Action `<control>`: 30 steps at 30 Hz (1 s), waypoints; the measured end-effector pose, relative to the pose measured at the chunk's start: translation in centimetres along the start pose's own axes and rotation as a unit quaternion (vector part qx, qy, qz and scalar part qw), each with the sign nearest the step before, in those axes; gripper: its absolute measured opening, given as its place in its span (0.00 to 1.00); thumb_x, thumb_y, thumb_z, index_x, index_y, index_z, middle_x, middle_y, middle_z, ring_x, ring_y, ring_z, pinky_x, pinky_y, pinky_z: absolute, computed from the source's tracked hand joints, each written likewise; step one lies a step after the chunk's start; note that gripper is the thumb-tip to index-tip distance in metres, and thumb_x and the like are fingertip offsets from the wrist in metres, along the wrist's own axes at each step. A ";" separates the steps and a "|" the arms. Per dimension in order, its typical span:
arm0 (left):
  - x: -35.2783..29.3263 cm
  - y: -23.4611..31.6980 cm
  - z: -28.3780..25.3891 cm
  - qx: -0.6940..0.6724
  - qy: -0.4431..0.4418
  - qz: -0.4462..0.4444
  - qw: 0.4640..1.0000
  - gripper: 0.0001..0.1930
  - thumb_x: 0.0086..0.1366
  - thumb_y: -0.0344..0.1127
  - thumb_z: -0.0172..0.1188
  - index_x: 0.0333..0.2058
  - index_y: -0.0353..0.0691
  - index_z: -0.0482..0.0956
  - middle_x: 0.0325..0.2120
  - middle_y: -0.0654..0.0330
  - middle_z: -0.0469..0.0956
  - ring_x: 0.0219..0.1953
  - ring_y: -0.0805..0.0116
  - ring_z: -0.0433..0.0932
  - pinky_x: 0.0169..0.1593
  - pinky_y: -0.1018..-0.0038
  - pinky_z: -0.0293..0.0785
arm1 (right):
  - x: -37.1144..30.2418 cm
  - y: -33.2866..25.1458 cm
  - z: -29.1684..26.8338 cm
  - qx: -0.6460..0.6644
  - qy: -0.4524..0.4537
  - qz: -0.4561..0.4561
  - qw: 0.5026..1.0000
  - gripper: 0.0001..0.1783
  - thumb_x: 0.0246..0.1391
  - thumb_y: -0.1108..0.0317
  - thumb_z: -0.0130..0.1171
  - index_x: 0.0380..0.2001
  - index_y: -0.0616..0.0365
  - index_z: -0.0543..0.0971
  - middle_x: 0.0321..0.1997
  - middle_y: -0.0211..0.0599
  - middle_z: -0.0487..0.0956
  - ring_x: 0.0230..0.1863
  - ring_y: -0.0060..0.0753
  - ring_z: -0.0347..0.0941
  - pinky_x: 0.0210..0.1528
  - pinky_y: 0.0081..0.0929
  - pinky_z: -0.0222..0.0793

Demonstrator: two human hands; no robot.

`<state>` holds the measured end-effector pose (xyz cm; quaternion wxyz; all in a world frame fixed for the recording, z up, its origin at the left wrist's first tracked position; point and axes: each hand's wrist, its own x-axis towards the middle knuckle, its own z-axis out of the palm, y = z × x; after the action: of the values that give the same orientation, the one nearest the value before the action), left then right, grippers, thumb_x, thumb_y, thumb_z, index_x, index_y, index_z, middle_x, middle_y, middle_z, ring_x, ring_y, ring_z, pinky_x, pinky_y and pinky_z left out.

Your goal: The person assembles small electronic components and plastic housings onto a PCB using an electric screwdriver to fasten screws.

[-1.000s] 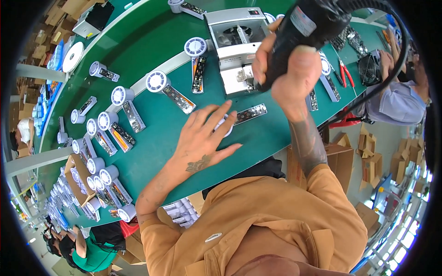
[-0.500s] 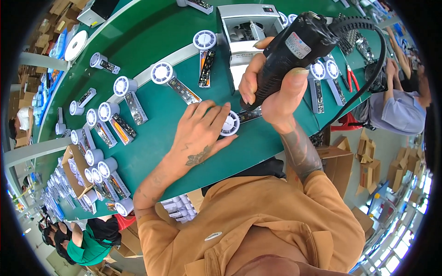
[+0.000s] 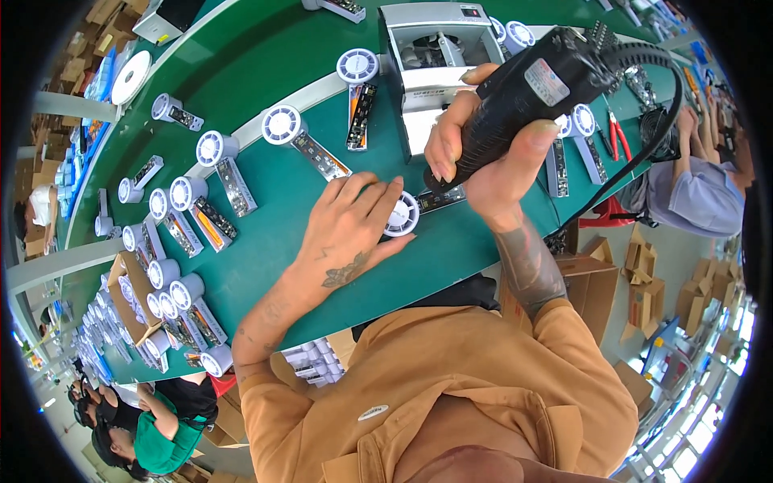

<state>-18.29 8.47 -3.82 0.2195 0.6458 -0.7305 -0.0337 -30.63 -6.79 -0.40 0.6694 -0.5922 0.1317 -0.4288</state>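
Observation:
My left hand [image 3: 348,227] rests on the table, its fingers curled round the white round head of a small handheld fan [image 3: 403,214]. The fan's handle lies uncovered, pointing right, with a dark circuit board inside. In my right hand [image 3: 501,171] is a thick black electric screwdriver [image 3: 522,103], gripped at a slant with its lower end over the fan's handle. The driver's tip is hidden, so I cannot tell whether it touches the board. Just beyond my left fingers lies another opened fan [image 3: 283,126].
A grey screw feeder [image 3: 435,60] stands behind the screwdriver. Several opened fans [image 3: 214,150] spread over the green table [image 3: 278,241] to the left, beside a cardboard box [image 3: 133,302]. Red-handled pliers [image 3: 618,137] lie at the right, near the driver's black cable [image 3: 672,105]. Other people sit at both sides.
My right hand and the screwdriver have shifted slightly right. My left hand stays on the fan. At the lower left, a person in green has changed posture.

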 end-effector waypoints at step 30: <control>0.6 0.6 -0.2 -0.015 0.004 0.011 1.000 0.33 0.48 0.39 0.74 0.51 0.29 0.76 0.42 0.53 0.78 0.49 0.56 0.74 0.50 0.63 0.72 | 2.8 -4.8 -3.4 0.035 0.001 -0.110 0.993 0.58 0.45 0.12 0.35 0.57 0.57 0.63 0.20 0.31 0.68 0.16 0.26 0.66 0.19 0.27 0.63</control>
<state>-18.80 8.05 -3.32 0.2319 0.6348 -0.7360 -0.0396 -33.31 -10.87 4.01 0.6384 -0.5791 0.0511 -0.5044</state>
